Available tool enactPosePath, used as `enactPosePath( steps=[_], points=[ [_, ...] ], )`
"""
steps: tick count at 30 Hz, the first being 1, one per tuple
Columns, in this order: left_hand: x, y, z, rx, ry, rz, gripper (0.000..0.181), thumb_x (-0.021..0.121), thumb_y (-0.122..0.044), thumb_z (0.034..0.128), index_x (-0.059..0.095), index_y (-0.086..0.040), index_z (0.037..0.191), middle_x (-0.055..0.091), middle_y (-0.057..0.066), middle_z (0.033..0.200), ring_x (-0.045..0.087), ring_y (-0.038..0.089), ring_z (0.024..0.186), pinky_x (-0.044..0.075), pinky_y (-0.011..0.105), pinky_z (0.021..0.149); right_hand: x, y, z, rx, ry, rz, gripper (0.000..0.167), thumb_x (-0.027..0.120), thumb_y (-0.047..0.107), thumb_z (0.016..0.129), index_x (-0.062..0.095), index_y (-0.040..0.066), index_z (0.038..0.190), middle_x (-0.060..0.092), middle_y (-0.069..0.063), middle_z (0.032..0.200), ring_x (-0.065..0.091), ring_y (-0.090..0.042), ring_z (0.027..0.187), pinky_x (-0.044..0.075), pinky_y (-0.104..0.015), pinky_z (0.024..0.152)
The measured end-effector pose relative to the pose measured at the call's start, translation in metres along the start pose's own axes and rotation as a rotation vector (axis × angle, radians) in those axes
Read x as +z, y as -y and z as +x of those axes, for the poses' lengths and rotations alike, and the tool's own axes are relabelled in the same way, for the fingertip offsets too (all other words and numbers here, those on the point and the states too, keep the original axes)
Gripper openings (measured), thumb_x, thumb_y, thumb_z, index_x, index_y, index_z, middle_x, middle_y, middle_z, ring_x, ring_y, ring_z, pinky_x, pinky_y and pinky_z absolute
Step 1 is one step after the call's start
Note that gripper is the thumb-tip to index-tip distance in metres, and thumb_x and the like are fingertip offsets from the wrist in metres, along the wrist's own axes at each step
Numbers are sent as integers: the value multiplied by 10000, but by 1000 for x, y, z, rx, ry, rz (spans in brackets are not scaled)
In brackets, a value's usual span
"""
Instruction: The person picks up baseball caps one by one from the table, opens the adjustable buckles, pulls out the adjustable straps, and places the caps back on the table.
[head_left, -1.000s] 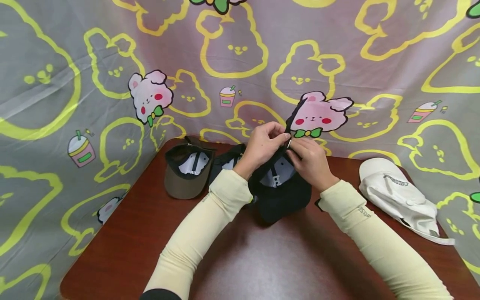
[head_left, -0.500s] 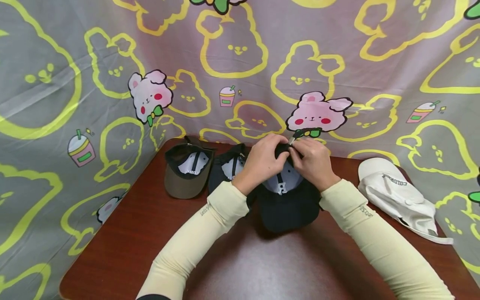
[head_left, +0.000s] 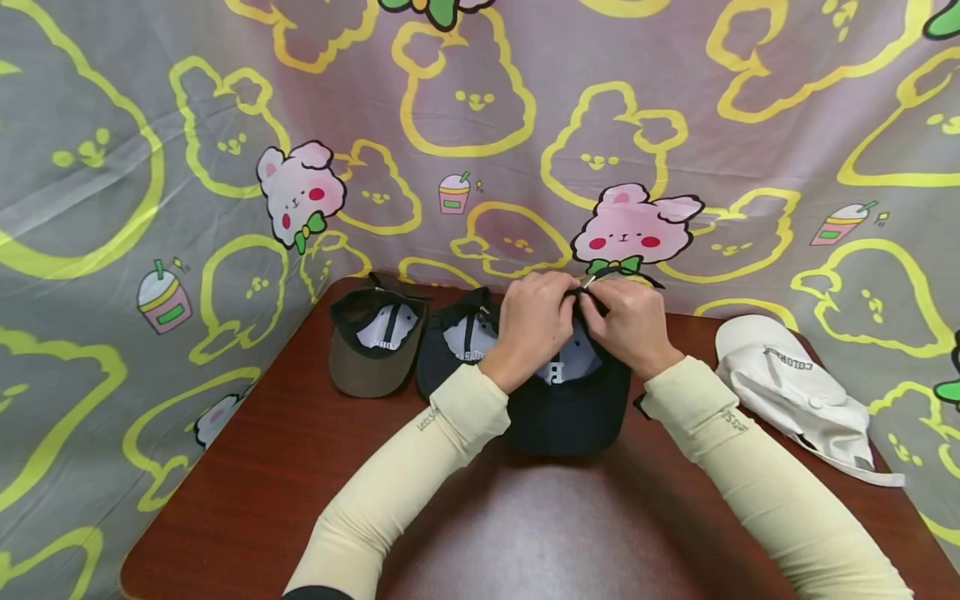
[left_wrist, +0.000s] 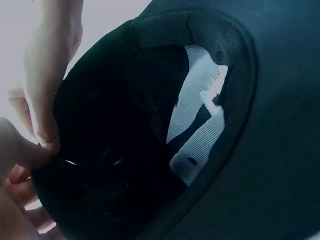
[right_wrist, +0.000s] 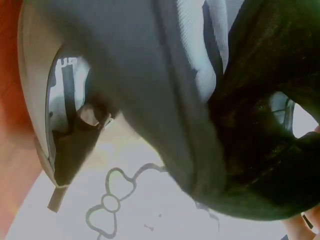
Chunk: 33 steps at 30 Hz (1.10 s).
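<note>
the strap (head_left: pixel 619 270) of the black cap (head_left: pixel 570 417), raised upright 1.0 s ago, has been lowered to lean toward the white cap (head_left: pixel 795 396); the black cap is held left of the white cap, well apart. the strap is pinched beside a metal buckle (head_left: pixel 590 282) by the left hand (head_left: pixel 534 318) and the right hand (head_left: pixel 628 323). fine adjustment seems under way; whether the strap has been fastened cannot be told.

Reddish-brown tabletop (head_left: pixel 247 492) with rounded corners, its near middle bearing a pale patch of reflected light (head_left: pixel 532 542). Grey fabric (head_left: pixel 360 92), printed with yellow outlined figures (head_left: pixel 468 150), rabbit heads (head_left: pixel 300 193) and lidded cups (head_left: pixel 164 300), hangs behind and at both sides, creased at left.
</note>
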<state>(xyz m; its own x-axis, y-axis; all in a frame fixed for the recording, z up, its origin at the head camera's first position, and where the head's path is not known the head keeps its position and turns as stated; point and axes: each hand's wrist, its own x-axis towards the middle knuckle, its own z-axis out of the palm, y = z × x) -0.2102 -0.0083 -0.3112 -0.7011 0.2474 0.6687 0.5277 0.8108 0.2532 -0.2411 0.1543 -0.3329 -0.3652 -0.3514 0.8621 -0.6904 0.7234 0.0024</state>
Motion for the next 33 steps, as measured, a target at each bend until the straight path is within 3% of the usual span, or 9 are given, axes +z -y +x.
enactPosePath(
  steps=[8,16,24,27,33],
  points=[
    [5,4,-5,-1,-35,12,199,610,-210,974,757,-189,1106,766,-57,1076,693,147,946,520,323,808,0,1,-1,55,6,-7,247,649,130,870,614,71,632,642,-132,605,617,-319,551,492,-447,510],
    [7,6,-10,-11,-20,5,181,620,-216,972,772,-179,1062,782,-49,999,697,146,853,503,303,746,-1,-1,-3,139,62,-28,262,638,129,881,604,74,627,628,-144,594,589,-311,533,460,-440,491],
    [5,1,-5,-26,3,1,196,613,-209,960,717,-156,1118,744,-23,1089,678,174,917,508,334,775,-4,3,2,141,87,-42,213,661,134,885,660,49,690,705,-161,698,641,-322,590,508,-467,530],
    [6,0,-2,-14,-10,-17,221,605,-201,963,709,-158,1153,732,-14,1127,670,183,948,509,347,810,-6,6,4,130,85,-37,207,674,130,885,659,46,697,699,-162,695,646,-323,595,509,-465,529],
    [7,-1,2,-2,-48,29,186,598,-177,964,741,-183,1082,750,-41,1060,668,167,922,507,345,831,-6,11,5,112,95,-40,179,699,133,880,680,30,736,723,-169,742,676,-330,640,539,-482,570]
  ],
)
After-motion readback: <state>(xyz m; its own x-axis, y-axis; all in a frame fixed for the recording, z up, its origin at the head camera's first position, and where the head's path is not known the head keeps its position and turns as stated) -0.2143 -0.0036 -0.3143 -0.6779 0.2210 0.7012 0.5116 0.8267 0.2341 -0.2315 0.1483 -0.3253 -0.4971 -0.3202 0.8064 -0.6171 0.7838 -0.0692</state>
